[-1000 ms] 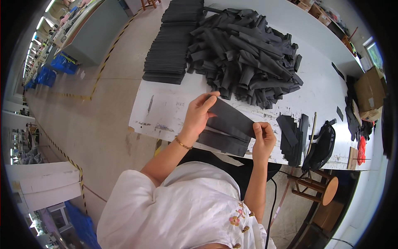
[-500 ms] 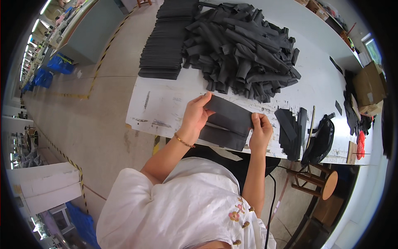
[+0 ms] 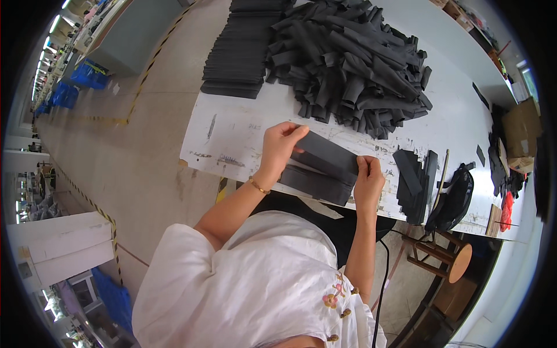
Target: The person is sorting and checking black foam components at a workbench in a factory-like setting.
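A dark grey fabric strip (image 3: 329, 153) is stretched between my two hands over the table's near edge. My left hand (image 3: 279, 149) pinches its left end between thumb and fingers. At the other end my right hand (image 3: 369, 182) grips the corner, thumb on top. Just below lies a second dark grey panel (image 3: 316, 185), close to the edge; whether it joins the held strip I cannot tell. Beyond my hands rises a large loose heap of similar dark strips (image 3: 354, 69). To its left, a neat stack of the strips (image 3: 235, 64) stands in overlapping layers.
Right of my hands, the white table (image 3: 226, 136) bears a smaller pile of dark pieces (image 3: 413, 185) and a black bag (image 3: 452, 197). A wooden stool (image 3: 460, 262) stands below the edge, near a hanging black cable (image 3: 381, 290). A cardboard box (image 3: 520, 130) sits far right.
The held strip's upper edge has been folded or drawn down, so it looks narrower. Both hands still grip its ends. The whole view has shifted slightly.
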`<state>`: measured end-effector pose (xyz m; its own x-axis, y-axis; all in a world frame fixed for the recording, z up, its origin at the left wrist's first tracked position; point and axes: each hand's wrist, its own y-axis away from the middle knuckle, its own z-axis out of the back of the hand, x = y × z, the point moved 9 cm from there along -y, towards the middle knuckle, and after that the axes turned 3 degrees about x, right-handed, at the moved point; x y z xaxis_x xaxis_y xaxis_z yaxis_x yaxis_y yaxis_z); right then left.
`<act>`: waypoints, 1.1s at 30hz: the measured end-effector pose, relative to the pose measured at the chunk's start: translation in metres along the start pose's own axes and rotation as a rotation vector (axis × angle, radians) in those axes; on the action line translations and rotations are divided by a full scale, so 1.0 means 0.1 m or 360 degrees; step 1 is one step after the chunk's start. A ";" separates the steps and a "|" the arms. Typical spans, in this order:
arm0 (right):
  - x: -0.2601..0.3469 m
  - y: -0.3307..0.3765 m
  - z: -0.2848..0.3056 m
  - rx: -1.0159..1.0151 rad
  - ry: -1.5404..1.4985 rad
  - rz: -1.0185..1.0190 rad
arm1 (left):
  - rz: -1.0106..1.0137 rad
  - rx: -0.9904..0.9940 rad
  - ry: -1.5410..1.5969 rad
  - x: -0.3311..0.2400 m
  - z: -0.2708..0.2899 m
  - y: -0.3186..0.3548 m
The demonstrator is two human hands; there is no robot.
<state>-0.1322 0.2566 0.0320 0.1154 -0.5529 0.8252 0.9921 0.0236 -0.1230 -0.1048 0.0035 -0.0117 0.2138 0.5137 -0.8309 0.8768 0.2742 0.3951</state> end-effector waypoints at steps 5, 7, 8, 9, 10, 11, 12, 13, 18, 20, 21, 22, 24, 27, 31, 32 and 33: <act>-0.16 0.13 -0.10 0.0015 0.0352 0.0028 | -0.0658 -0.0098 -0.1074 -0.08 0.14 -0.03; -0.22 0.18 -0.15 0.0012 0.0588 0.0147 | -0.0821 -0.0113 -0.1293 -0.04 0.13 -0.03; -0.22 0.21 -0.19 0.0012 0.0826 0.0262 | -0.0978 -0.0131 -0.1510 -0.05 0.09 0.00; -0.19 0.24 -0.22 -0.0015 0.0870 0.0348 | -0.1060 -0.0174 -0.1586 -0.10 0.07 0.02; -0.22 0.26 -0.18 -0.0027 0.0866 0.0358 | -0.1077 -0.0177 -0.1584 -0.13 0.06 -0.03; -0.27 0.26 -0.07 -0.0092 0.0775 0.0325 | -0.1087 -0.0187 -0.1419 -0.18 0.08 -0.10; -0.33 0.28 0.06 -0.0161 0.0691 0.0280 | -0.1087 -0.0180 -0.1253 -0.23 0.06 -0.18; -0.46 0.27 0.22 -0.0181 0.0561 -0.0035 | -0.1094 -0.0154 -0.1098 -0.34 0.04 -0.33; -0.82 0.08 1.07 -0.0610 0.0898 0.0104 | -0.0692 -0.0091 -0.0301 -0.85 -0.04 -1.45; -0.95 0.04 1.19 -0.0629 0.0928 0.0072 | -0.0607 -0.0112 -0.0113 -0.95 -0.06 -1.83; -0.96 0.01 1.20 -0.0619 0.0940 0.0107 | -0.0564 -0.0130 -0.0084 -0.97 -0.04 -2.03; -0.98 -0.01 1.21 -0.0620 0.0954 0.0137 | -0.0552 -0.0173 -0.0113 -1.00 -0.11 -2.16; -1.07 -0.09 1.23 -0.0559 0.0997 0.0056 | -0.0436 -0.0278 -0.0107 -0.90 -0.25 -2.34; -0.88 -0.26 1.02 -0.0406 0.1511 0.0038 | -0.0305 -0.0234 -0.0101 -0.87 -0.31 -2.45; -1.04 -0.38 0.79 -0.0106 0.1933 0.0284 | -0.0197 -0.0293 0.0043 -0.79 -0.17 -2.38; -1.08 -0.39 0.81 -0.0103 0.1916 0.0296 | -0.0210 -0.0308 0.0037 -0.80 -0.12 -2.30; -1.14 -0.38 0.81 -0.0049 0.1897 0.0347 | -0.0231 -0.0252 0.0058 -0.80 -0.16 -2.16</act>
<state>-0.1787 0.3864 -0.0126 0.1466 -0.9601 -0.2381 0.9541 0.2008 -0.2223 -0.3180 -0.0839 -0.0238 0.0718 0.4878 -0.8700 0.8179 0.4704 0.3313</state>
